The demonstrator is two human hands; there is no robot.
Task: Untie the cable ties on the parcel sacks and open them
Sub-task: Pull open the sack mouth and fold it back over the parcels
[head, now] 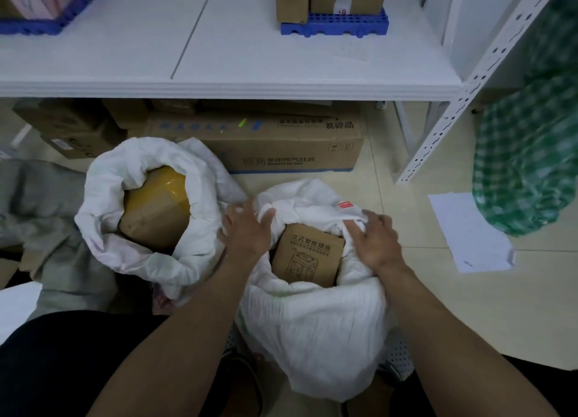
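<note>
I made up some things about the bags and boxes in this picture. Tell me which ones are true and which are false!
1. Both white sacks are open at the top. True: the left sack and the near sack both show parcels inside.
2. The near sack holds a brown cardboard box. True: the box shows in its mouth.
3. The left hand is holding scissors. False: the left hand only grips the sack's cloth rim.
4. The right hand rests on the floor. False: the right hand is on the near sack's rim.
5. The left sack holds a parcel wrapped in yellow tape. True: the yellow parcel sits inside.
</note>
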